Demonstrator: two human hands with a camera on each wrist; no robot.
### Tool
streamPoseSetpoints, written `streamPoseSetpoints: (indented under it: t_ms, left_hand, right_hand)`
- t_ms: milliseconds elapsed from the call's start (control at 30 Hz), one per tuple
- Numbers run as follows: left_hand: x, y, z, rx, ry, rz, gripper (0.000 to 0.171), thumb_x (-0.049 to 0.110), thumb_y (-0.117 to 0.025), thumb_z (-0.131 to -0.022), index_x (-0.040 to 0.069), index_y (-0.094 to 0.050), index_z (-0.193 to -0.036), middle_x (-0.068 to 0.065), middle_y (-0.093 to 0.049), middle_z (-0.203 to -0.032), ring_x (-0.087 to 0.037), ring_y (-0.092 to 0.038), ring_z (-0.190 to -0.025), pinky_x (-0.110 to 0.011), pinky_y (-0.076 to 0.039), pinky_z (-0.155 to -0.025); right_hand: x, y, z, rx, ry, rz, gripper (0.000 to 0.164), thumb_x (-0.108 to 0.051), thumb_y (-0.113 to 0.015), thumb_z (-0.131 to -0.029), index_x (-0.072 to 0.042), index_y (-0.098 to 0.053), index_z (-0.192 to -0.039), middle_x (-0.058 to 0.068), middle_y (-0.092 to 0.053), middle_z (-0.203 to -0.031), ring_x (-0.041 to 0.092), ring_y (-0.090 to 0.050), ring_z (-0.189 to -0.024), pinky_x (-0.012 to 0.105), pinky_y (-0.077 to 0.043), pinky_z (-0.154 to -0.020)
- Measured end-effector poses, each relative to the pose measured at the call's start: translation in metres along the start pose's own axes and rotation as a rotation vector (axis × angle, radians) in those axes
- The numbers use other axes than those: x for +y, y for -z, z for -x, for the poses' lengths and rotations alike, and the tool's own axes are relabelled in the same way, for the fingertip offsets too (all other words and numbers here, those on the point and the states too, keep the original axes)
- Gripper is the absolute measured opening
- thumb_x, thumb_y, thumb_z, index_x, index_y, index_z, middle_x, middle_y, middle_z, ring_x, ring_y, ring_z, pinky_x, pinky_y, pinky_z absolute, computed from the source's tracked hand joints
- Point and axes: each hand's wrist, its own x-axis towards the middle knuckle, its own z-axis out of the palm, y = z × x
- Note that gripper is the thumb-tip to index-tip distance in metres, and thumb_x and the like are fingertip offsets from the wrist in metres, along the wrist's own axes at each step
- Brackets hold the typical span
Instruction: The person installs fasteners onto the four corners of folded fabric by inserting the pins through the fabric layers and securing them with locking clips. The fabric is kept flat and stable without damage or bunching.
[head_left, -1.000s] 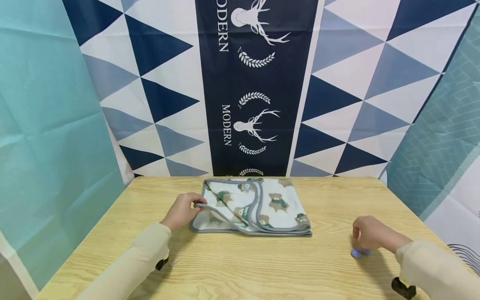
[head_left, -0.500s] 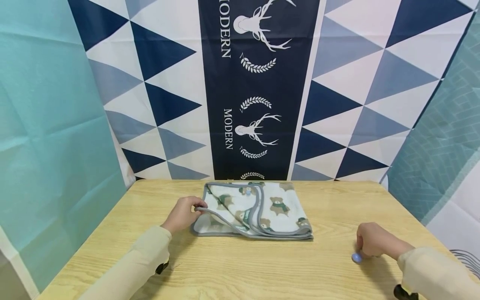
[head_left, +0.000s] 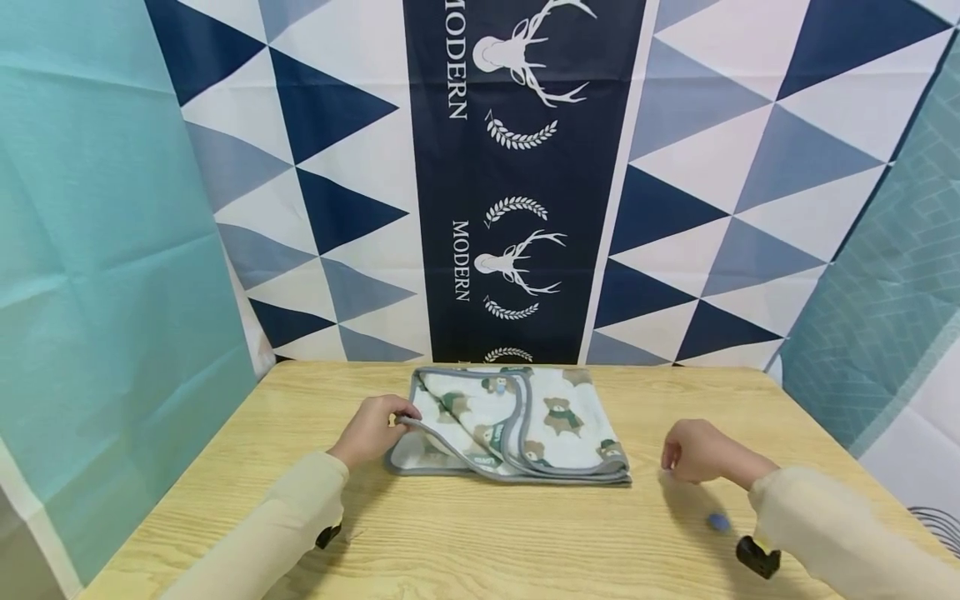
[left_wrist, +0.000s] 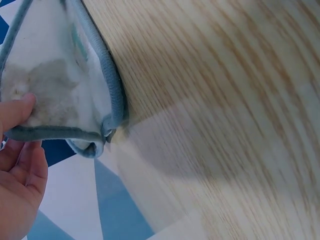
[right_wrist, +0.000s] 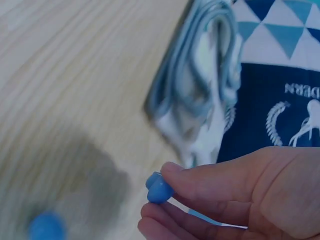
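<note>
A folded baby blanket (head_left: 566, 417), white with brown bears and grey binding, lies at the far middle of the table. My left hand (head_left: 373, 429) pinches its bound edge at the left corner between thumb and fingers, lifting that layer a little. Right of the blanket, my right hand (head_left: 699, 452) is held over the table. In the right wrist view, its thumb and fingers pinch a small, smooth blue piece (right_wrist: 160, 189), which is hidden in the head view. A second small blue piece (head_left: 718, 522) lies on the table beneath the right forearm.
The light wood table (head_left: 480, 542) meets a patterned hanging cloth (head_left: 517, 192) along its back edge. Teal sheeting (head_left: 112, 275) hangs at the left, and more covers the right side. Dark objects show under both sleeves at the wrists.
My right hand picked up one of the two blue pieces and moved left and away, toward the blanket, leaving the other. The left hand keeps its pinch on the blanket edge.
</note>
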Motion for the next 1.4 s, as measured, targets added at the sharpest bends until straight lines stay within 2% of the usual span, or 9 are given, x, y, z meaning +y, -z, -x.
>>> streamPoseSetpoints:
  t_ms: [100, 233, 400, 533, 800, 1200, 1400]
  left_hand:
    - [0.001, 0.000, -0.001, -0.010, -0.006, -0.001, 0.011, 0.003, -0.072, -0.082, 0.011, -0.074, -0.089, -0.002, -0.072, -0.091, -0.009, -0.060, -0.079, -0.021, -0.044, -0.065]
    - [0.001, 0.001, -0.001, -0.014, 0.004, 0.005, 0.011, 0.002, -0.071, -0.083, 0.009, -0.075, -0.091, -0.002, -0.072, -0.093, -0.010, -0.061, -0.081, -0.022, -0.045, -0.066]
    - [0.000, 0.002, -0.002, -0.002, 0.021, 0.005, 0.012, 0.001, -0.072, -0.082, 0.009, -0.075, -0.091, -0.002, -0.073, -0.092, -0.009, -0.061, -0.080, -0.023, -0.045, -0.068]
    - [0.001, 0.000, -0.002, 0.014, 0.024, 0.001, 0.012, 0.001, -0.072, -0.081, 0.009, -0.075, -0.089, -0.001, -0.073, -0.090, -0.009, -0.061, -0.079, -0.023, -0.045, -0.067]
    - [0.002, -0.005, 0.003, -0.005, 0.036, 0.002, 0.012, -0.001, -0.072, -0.080, 0.008, -0.075, -0.088, -0.003, -0.073, -0.091, -0.009, -0.061, -0.079, -0.020, -0.044, -0.063]
    - [0.003, -0.006, 0.002, 0.000, 0.024, 0.008, 0.012, -0.002, -0.072, -0.081, 0.007, -0.074, -0.088, -0.004, -0.072, -0.092, -0.009, -0.059, -0.077, -0.019, -0.044, -0.061]
    - [0.005, -0.005, -0.001, 0.005, 0.015, 0.003, 0.014, -0.003, -0.071, -0.081, 0.011, -0.074, -0.085, -0.004, -0.073, -0.091, -0.008, -0.057, -0.076, -0.018, -0.044, -0.061]
  right_hand:
    - [-0.015, 0.004, -0.009, -0.013, 0.004, -0.030, 0.013, -0.002, -0.076, -0.069, -0.010, -0.065, -0.067, -0.003, -0.059, -0.063, 0.007, -0.050, -0.053, 0.024, -0.042, -0.052]
    - [-0.033, 0.008, -0.022, 0.024, 0.056, -0.023, 0.013, -0.004, -0.077, -0.068, -0.010, -0.065, -0.067, -0.004, -0.058, -0.063, 0.007, -0.047, -0.058, 0.024, -0.040, -0.054]
    - [-0.050, 0.012, -0.035, 0.064, 0.117, -0.046, 0.013, -0.004, -0.078, -0.068, -0.009, -0.066, -0.068, -0.004, -0.059, -0.063, 0.006, -0.046, -0.059, 0.022, -0.039, -0.055]
    - [-0.063, 0.012, -0.043, 0.053, 0.126, -0.063, 0.013, -0.002, -0.078, -0.067, -0.008, -0.067, -0.070, -0.002, -0.060, -0.064, 0.007, -0.048, -0.061, 0.022, -0.041, -0.055]
    - [-0.087, 0.001, -0.056, 0.012, 0.116, -0.116, 0.013, -0.002, -0.078, -0.072, -0.008, -0.066, -0.070, -0.002, -0.060, -0.065, 0.007, -0.049, -0.061, 0.022, -0.043, -0.056]
    - [-0.120, -0.015, -0.087, 0.076, 0.186, -0.173, 0.009, -0.001, -0.077, -0.070, -0.006, -0.070, -0.071, 0.000, -0.067, -0.066, 0.004, -0.055, -0.062, 0.019, -0.048, -0.058]
    - [-0.137, -0.018, -0.101, 0.084, 0.205, -0.205, 0.008, -0.002, -0.077, -0.071, -0.005, -0.071, -0.075, 0.002, -0.070, -0.070, 0.006, -0.060, -0.065, 0.020, -0.050, -0.061]
